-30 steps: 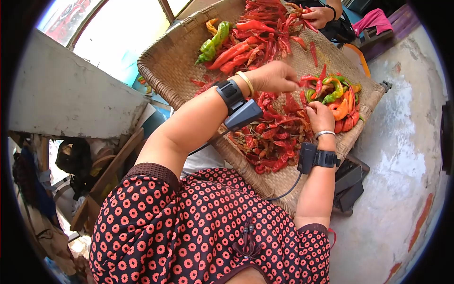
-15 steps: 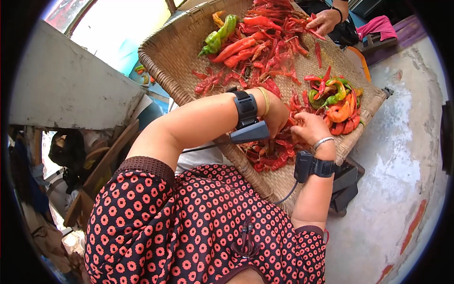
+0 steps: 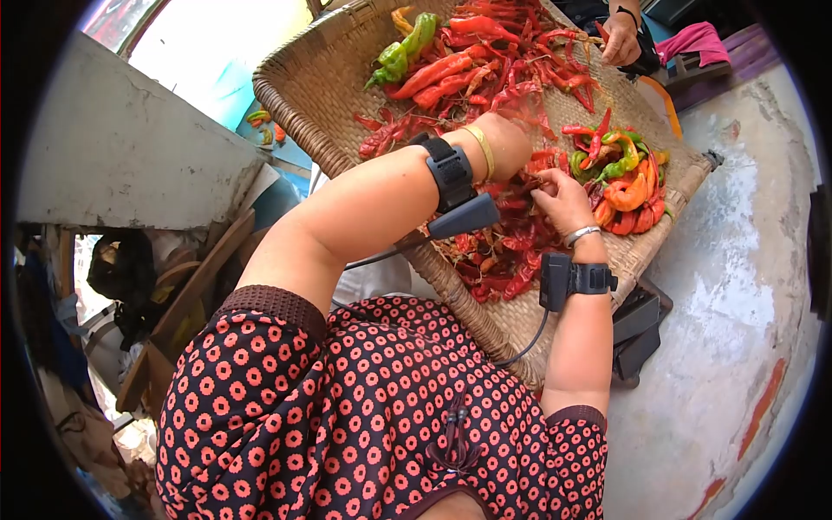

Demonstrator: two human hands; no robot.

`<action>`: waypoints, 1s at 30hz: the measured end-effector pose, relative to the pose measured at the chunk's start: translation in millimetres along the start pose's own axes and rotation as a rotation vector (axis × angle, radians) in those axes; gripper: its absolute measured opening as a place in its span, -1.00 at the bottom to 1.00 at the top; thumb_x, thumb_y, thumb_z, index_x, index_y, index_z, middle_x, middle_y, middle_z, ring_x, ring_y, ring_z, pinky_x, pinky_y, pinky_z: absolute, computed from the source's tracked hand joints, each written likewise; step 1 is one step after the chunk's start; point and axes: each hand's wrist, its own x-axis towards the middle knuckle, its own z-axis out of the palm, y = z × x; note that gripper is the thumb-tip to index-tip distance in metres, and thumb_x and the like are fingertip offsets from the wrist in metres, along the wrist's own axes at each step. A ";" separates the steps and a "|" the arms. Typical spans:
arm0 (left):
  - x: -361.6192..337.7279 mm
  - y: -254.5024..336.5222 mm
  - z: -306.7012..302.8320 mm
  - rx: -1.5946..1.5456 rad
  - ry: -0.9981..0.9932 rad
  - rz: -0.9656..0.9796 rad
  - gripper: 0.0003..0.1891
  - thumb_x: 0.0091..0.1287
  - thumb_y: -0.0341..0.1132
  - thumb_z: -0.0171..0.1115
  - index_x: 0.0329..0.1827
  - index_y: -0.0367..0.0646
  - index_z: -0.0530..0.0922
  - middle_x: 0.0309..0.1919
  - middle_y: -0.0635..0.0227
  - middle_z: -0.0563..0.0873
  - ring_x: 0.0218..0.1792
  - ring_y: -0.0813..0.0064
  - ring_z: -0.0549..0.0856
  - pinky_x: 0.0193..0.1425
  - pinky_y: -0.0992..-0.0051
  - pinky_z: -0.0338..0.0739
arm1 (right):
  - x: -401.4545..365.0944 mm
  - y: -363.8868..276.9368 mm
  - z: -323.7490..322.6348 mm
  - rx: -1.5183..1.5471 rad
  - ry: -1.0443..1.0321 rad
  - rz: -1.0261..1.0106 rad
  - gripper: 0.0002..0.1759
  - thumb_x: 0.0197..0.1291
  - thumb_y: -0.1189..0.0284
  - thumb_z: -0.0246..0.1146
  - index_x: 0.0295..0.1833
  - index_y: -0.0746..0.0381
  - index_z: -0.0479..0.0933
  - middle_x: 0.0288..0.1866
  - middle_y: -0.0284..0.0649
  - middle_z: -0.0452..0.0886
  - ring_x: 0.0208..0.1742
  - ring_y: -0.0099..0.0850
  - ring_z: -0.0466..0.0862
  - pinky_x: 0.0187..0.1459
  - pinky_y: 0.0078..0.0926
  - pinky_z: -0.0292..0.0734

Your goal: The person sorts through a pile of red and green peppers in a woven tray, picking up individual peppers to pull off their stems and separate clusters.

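Observation:
Red chili peppers (image 3: 518,251), many of them wrinkled and dry, lie heaped in a large woven tray (image 3: 299,117). Over the middle of this heap is my left hand (image 3: 505,146), its back turned to me and slightly smeared; its fingers are hidden. Just to its right, my right hand (image 3: 562,201) has thumb and fingers pinched together on a dried red chili pepper (image 3: 525,183), only partly visible. Beside that hand sits a small pile of orange, green and red peppers (image 3: 631,192). Plumper red peppers (image 3: 446,78) and a curled green pepper (image 3: 403,54) lie farther up.
Another person's hand (image 3: 620,39) reaches in at the tray's far right, near red peppers. A grey wall (image 3: 130,139) stands at left, with wooden boards (image 3: 186,312) below it. Worn concrete floor (image 3: 702,347) lies to the right. A cable (image 3: 530,347) hangs from my right wrist device.
Both my hands have moved up the tray, away from my body. The other person's hand has shifted right, toward the tray's edge.

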 end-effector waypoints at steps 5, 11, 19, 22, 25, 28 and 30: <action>1.9 -21.8 -8.6 0.022 0.268 -0.180 -0.86 0.02 -0.30 0.15 -0.45 -0.12 0.64 -0.46 0.22 0.67 -0.36 0.23 0.67 -0.31 0.30 0.56 | 7.8 1.3 4.6 0.262 0.153 -0.048 -0.84 0.01 0.52 0.18 -0.26 0.29 0.56 -0.50 -0.34 0.58 -0.47 -0.65 0.52 -0.39 -0.66 0.44; 10.2 -11.0 -5.2 -0.605 0.366 0.176 -0.71 0.10 -0.13 0.24 -0.27 -0.17 0.63 -0.44 0.18 0.67 -0.39 0.25 0.66 -0.30 0.38 0.51 | 1.3 -17.4 -11.6 0.499 0.289 -0.082 -0.89 0.08 0.57 0.16 -0.24 0.28 0.54 -0.48 -0.39 0.56 -0.54 -0.69 0.49 -0.53 -0.75 0.38; 12.3 9.6 -9.0 -1.014 -0.080 0.083 -0.74 0.13 -0.23 0.20 -0.24 -0.26 0.61 -0.54 0.29 0.67 -0.53 0.50 0.63 -0.44 0.49 0.51 | -2.3 -46.9 -26.6 0.651 0.391 -0.097 -0.81 0.14 0.59 0.14 -0.10 0.32 0.48 -0.45 -0.36 0.55 -0.53 -0.65 0.53 -0.54 -0.75 0.44; 19.7 -2.0 -3.3 -0.995 0.026 0.132 -0.79 0.13 -0.27 0.19 -0.31 -0.23 0.62 -0.57 0.37 0.65 -0.56 0.63 0.61 -0.49 0.56 0.49 | -7.3 -56.1 -39.6 0.425 0.359 -0.071 -0.73 0.12 0.54 0.17 -0.04 0.34 0.48 -0.45 -0.35 0.55 -0.47 -0.63 0.55 -0.45 -0.71 0.45; 34.1 -19.5 -0.8 -0.977 0.395 -0.170 -0.76 0.14 -0.26 0.19 -0.28 -0.26 0.60 -0.52 0.22 0.66 -0.51 0.44 0.64 -0.41 0.47 0.52 | -10.5 -47.7 -55.2 -0.003 0.213 -0.118 -0.68 0.01 0.42 0.25 -0.07 0.27 0.51 -0.42 -0.22 0.59 -0.37 -0.44 0.61 -0.29 -0.50 0.49; 36.9 -26.6 6.9 -0.765 0.587 -0.297 -0.73 0.13 -0.21 0.18 -0.27 -0.27 0.59 -0.48 0.12 0.66 -0.43 0.27 0.65 -0.28 0.37 0.53 | -29.8 -46.3 -54.4 -0.401 -0.027 -0.325 -0.67 -0.06 0.43 0.26 -0.10 0.24 0.52 -0.38 -0.10 0.60 -0.34 -0.24 0.62 -0.24 -0.40 0.50; 34.3 -24.3 10.2 -0.638 0.608 -0.317 -0.71 0.12 -0.20 0.18 -0.27 -0.27 0.58 -0.47 0.08 0.66 -0.38 0.19 0.65 -0.21 0.32 0.53 | -50.5 -54.7 -50.6 -0.514 -0.343 -0.195 -0.74 -0.11 0.44 0.26 -0.22 0.26 0.57 -0.34 -0.03 0.62 -0.26 -0.17 0.62 -0.17 -0.37 0.50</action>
